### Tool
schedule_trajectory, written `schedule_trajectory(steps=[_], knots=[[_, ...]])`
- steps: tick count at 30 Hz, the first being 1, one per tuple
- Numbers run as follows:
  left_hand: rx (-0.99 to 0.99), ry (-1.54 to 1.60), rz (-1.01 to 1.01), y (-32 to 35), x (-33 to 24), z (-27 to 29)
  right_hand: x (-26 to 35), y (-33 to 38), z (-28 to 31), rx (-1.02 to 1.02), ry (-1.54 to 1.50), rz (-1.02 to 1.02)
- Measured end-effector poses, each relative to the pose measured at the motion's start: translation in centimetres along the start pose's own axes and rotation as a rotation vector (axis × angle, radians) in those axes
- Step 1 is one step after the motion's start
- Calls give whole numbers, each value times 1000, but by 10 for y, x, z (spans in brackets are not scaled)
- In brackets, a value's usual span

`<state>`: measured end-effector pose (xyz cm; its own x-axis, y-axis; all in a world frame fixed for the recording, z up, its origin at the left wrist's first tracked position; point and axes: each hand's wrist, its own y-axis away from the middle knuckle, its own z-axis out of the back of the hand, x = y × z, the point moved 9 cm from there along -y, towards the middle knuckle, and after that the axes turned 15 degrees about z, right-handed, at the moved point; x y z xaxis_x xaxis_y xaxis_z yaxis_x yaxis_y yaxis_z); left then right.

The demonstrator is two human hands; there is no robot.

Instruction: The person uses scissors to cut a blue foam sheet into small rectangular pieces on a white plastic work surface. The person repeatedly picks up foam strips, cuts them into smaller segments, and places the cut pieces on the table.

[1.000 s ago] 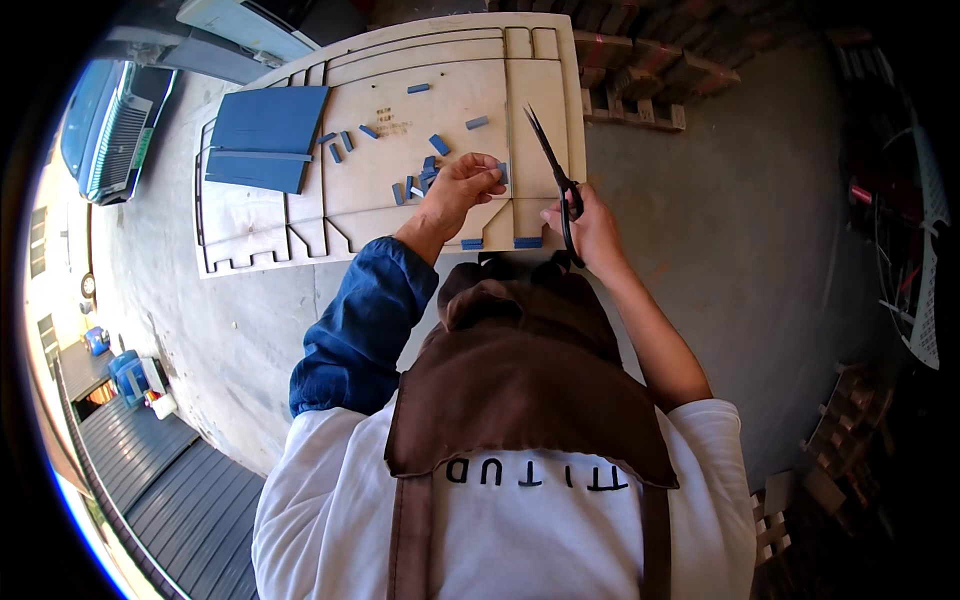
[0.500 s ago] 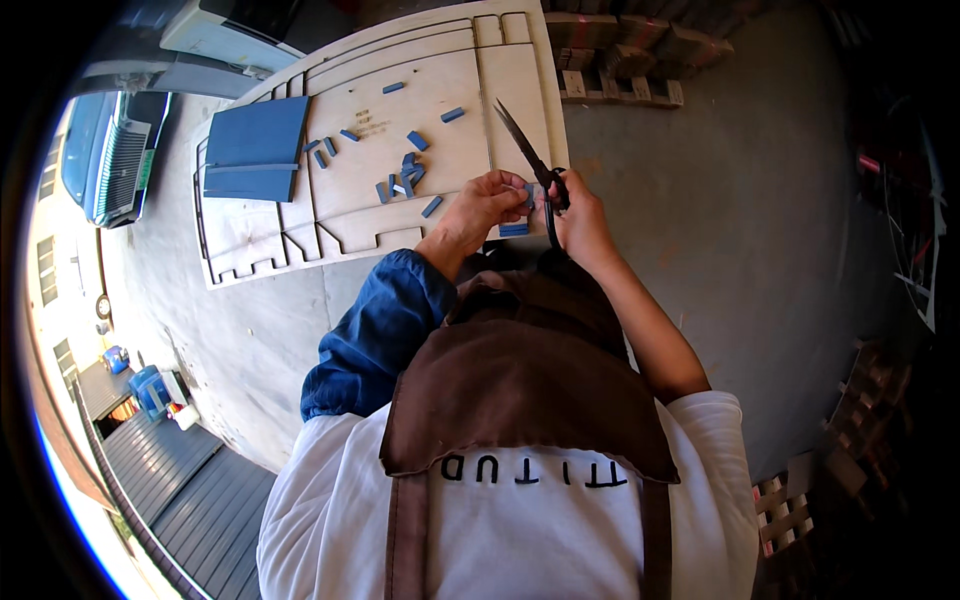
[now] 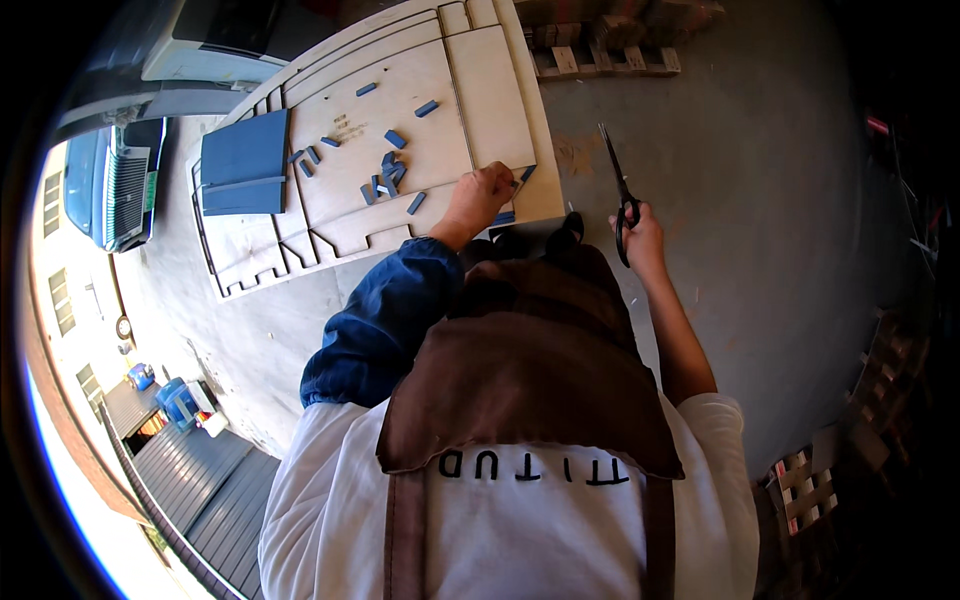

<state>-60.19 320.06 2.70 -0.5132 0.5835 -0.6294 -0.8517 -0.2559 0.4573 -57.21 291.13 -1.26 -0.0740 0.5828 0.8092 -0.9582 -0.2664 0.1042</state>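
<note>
Blue pieces and a sheet clutter the board.

From here the pale, black-lined flat board looks like smooth wood. The flat blue rectangular sheet and little blue oblong pieces seem matt, the long black scissors metal-bladed, the brown apron dull cloth.

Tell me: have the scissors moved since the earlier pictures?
Yes, rightward: the black scissors, earlier over the plywood board, are now past its right edge, above concrete floor.
</note>
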Motion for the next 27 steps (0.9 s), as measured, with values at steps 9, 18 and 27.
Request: schedule_trajectory(steps=[9, 18, 27], knots=[[13, -75, 5, -1, -2, -3, 15, 0, -15, 31, -63, -36], [-1, -110, 8, -3, -2, -8, 27, -15, -77, 74, -234, 63], [-2, -117, -50, -1, -7, -10, 35, -17, -78, 52, -244, 48]])
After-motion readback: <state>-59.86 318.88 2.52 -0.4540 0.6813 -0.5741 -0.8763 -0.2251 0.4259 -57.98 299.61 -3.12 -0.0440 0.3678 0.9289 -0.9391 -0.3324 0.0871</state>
